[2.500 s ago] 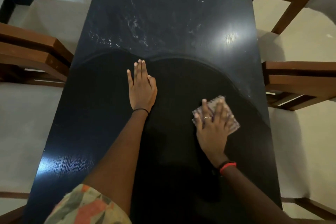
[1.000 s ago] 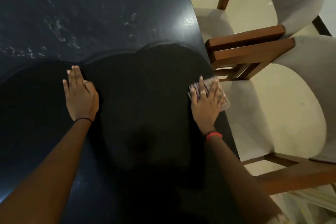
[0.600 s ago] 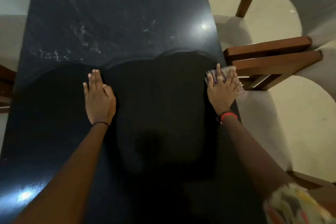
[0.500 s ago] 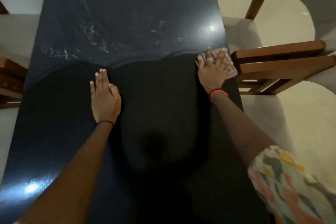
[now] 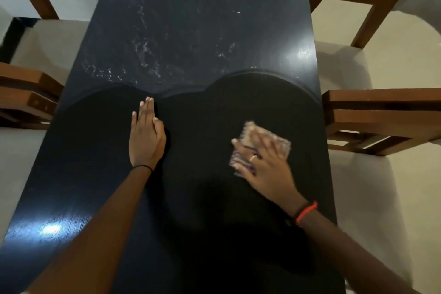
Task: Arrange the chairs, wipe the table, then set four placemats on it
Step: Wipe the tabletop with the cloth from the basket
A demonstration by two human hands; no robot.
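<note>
A: While the left hand (image 5: 146,137) lies flat on the dark counter (image 5: 191,31), fingers (image 5: 145,112) straight and together, holding nothing; what of the right?

B: Right hand (image 5: 263,167) pressed palm-down on a folded cloth (image 5: 274,143); fingers spread over it, pinning it rather than gripping; hand blurred; ring on one finger, red band at the wrist.

A: Cloth position?

B: Right half of the counter, well inside the edge, right of the left hand and apart from it.

A: Surface?

B: Pale smears and streaks across the far half; near half darker, under the person's shadow; a bright glare patch near left.

A: Chairs?

B: Wooden chairs (image 5: 381,119) flank both long sides, frames close to the counter edges; no placemats on it.
</note>
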